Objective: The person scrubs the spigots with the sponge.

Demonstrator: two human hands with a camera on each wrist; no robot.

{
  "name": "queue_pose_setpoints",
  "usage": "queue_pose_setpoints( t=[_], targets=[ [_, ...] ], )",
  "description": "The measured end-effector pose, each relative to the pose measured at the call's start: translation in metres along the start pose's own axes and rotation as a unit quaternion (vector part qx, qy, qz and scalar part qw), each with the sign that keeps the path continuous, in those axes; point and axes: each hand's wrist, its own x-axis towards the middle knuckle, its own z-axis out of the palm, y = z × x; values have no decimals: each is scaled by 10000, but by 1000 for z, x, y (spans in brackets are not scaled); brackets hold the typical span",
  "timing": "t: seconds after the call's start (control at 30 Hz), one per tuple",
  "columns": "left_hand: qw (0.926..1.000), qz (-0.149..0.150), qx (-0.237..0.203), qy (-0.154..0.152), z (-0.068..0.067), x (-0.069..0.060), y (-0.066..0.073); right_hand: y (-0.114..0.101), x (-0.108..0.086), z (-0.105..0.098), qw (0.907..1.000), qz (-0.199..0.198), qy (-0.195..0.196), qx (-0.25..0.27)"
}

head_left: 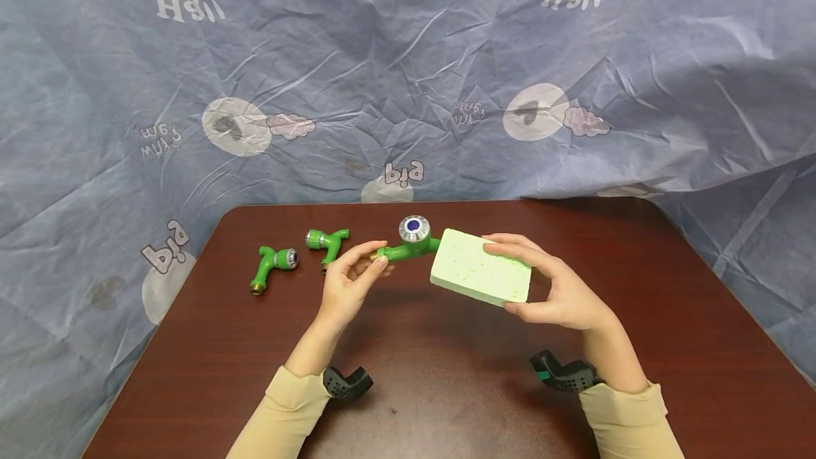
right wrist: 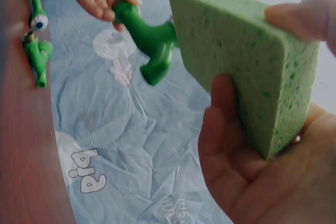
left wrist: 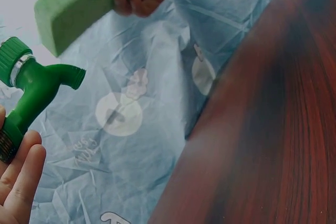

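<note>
A green faucet (head_left: 408,249) with a silver, blue-centred knob is held above the table by my left hand (head_left: 347,285). Thumb and fingers pinch its brass threaded end, and its curved spout (left wrist: 72,75) points away from that hand. My right hand (head_left: 561,289) grips a pale green sponge (head_left: 481,268) by its right side, thumb on one edge and fingers on the opposite one. In the head view the sponge overlaps the spout end of the faucet; whether they touch I cannot tell. The left wrist view shows the sponge (left wrist: 86,11) beyond the knob.
Two more green faucets lie at the left of the dark wooden table (head_left: 408,402): one faucet (head_left: 270,268) further left, the other faucet (head_left: 328,245) behind my left hand. A blue-grey printed cloth (head_left: 408,91) hangs behind the table. Black wrist bands (head_left: 347,382) sit on both forearms.
</note>
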Motion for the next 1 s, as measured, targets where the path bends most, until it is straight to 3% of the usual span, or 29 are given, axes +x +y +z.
queue_pose_setpoints(
  t=[0.2,0.4,0.6,1.0],
  targets=[
    [9999,-48,-153,-19,0,0,2,-12,6,0,9989,218,380,-190],
    [9995,-99,-232,-195,2,-1,2,8,2,2,9974,223,680,16],
    [9989,-172,-377,-231,2,-1,2,21,-3,3,9977,202,639,106],
    [9970,-302,-675,-220,1,-3,3,20,-4,1,9979,221,612,-46]
  ],
)
